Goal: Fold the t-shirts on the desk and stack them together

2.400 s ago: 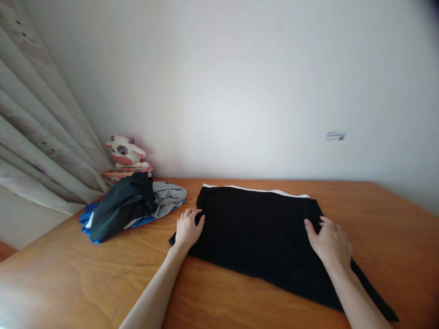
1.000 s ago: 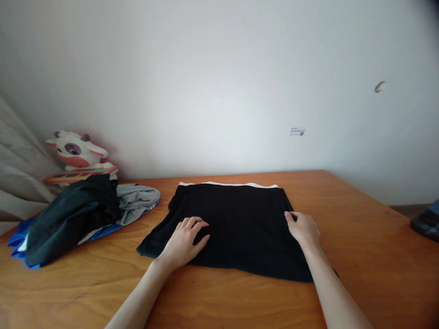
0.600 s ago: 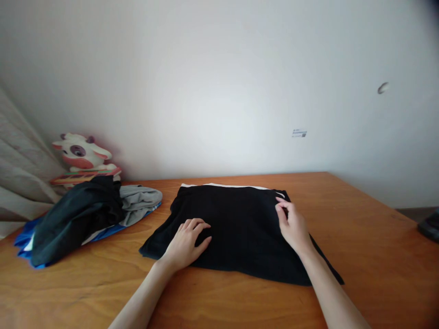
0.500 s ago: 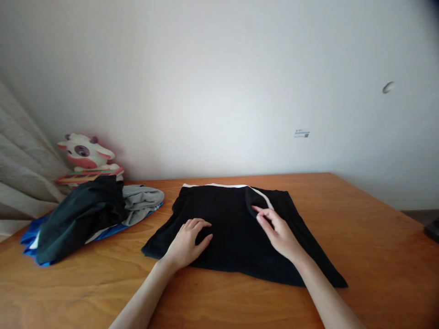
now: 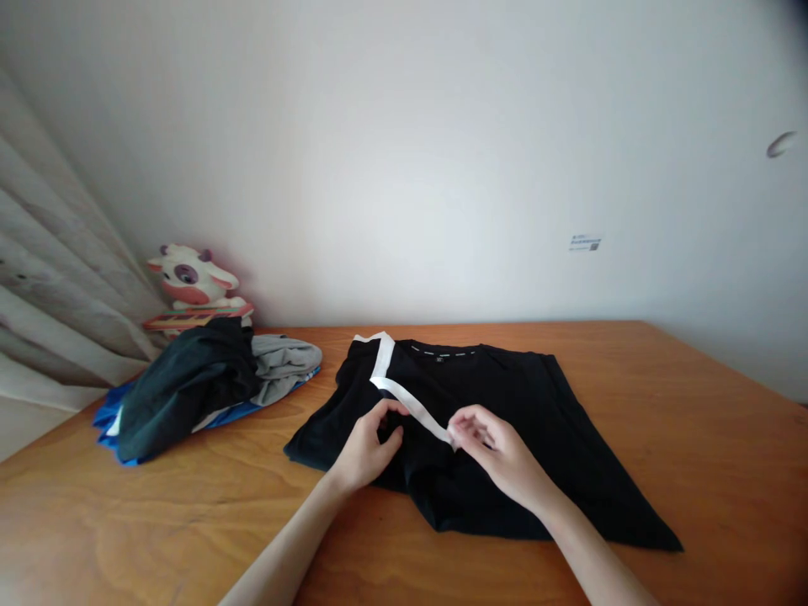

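Observation:
A black garment (image 5: 523, 404) with a white trim band (image 5: 413, 406) is spread on the wooden table, its neckline with a small label at the far edge. My right hand (image 5: 496, 446) pinches the near end of the white band, lifting the cloth a little. Beside it, my left hand (image 5: 369, 444) rests at the garment's left part, thumb and index curved with a gap between them, fingertips close to the band. Loose folds of black cloth lie between and below the hands.
To the left a heap of clothes (image 5: 189, 387), dark, grey and blue, lies on the table (image 5: 694, 438). Behind it stands a cow toy (image 5: 193, 278) with a keyboard. A curtain hangs at the left, and a pale wall rises behind the table.
My right hand has drawn the white-trimmed edge toward me and left, uncovering the neckline. My left hand has shifted slightly right, nearer the band. The view has turned a little left.

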Motion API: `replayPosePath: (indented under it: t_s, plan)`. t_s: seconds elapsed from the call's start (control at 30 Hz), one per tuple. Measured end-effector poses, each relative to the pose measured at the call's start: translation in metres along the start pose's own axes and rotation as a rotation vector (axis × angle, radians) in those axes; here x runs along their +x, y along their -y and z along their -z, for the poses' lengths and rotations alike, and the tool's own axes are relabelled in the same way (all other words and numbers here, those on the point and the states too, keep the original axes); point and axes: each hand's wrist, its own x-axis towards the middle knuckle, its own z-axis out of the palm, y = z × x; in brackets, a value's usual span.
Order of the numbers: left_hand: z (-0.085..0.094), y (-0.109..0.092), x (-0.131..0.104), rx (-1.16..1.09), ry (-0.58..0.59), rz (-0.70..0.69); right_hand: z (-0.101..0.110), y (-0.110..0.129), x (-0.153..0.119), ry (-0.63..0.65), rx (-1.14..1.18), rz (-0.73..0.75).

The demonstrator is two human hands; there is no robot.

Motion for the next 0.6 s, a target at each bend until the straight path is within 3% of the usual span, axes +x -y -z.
replayPosePath:
  t_s: [0.03, 0.1, 0.27, 0.4, 0.5, 0.6]
  plan:
    - [0.0, 0.001, 0.0, -0.036, 0.006, -0.021, 0.001, -0.006, 0.001, -0.115, -0.134, 0.036]
    - [0.0, 0.002, -0.001, -0.111, 0.025, -0.057, 0.002, -0.016, 0.003, -0.189, -0.365, 0.091]
    - [-0.002, 0.005, -0.002, -0.106, 0.05, -0.05, 0.0, -0.014, 0.0, 0.002, -0.547, 0.132]
    - [-0.004, 0.0, -0.002, 0.129, -0.036, -0.037, -0.002, 0.006, -0.004, 0.088, -0.289, 0.096]
    - [-0.004, -0.006, -0.004, 0.286, -0.096, -0.112, -0.001, 0.016, -0.007, 0.159, -0.033, 0.082]
    - [-0.001, -0.006, -0.005, 0.409, -0.114, -0.134, 0.0, 0.021, -0.009, 0.322, 0.17, 0.022]
